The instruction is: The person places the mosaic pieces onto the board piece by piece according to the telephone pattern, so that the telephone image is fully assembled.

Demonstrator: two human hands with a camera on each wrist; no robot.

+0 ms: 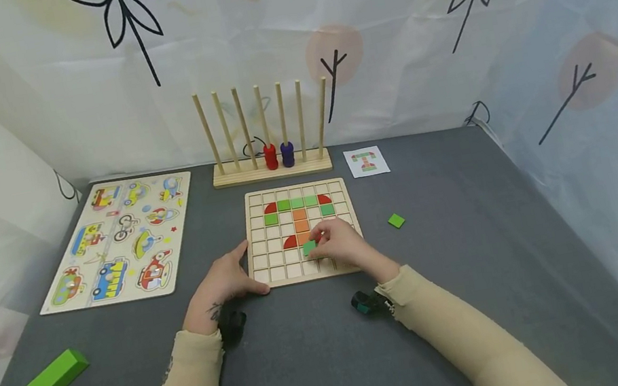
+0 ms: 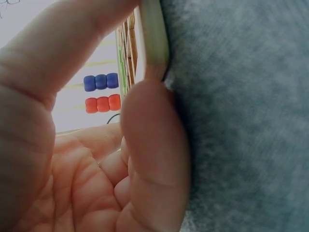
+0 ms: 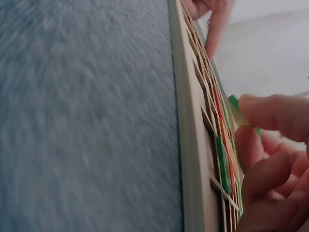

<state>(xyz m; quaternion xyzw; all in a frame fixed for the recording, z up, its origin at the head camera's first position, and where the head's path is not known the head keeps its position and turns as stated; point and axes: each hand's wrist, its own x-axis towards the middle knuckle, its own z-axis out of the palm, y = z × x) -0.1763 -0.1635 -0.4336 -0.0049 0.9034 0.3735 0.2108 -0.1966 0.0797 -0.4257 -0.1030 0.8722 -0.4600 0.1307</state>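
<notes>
A square wooden grid board (image 1: 264,277) lies on the dark table, with red, green and orange tiles in some of its cells. At its near left corner my left hand (image 1: 222,286) touches the edges, thumb and index finger spread apart. The left wrist view shows the thumb (image 2: 154,130) against the board's side. Over the near right part of the board, my right hand (image 1: 345,244) pinches a green tile (image 1: 309,247) between thumb and fingertips. From the right wrist, that tile (image 3: 233,102) appears tilted above the board; another green tile (image 3: 223,164) sits in the grid.
A loose green tile (image 1: 397,221) lies right of the board, below a small pattern card (image 1: 367,161). Behind stands a peg rack (image 1: 271,171) with red and blue beads. On the left are a picture puzzle (image 1: 119,243) and a green block (image 1: 56,376). Fabric walls surround the table.
</notes>
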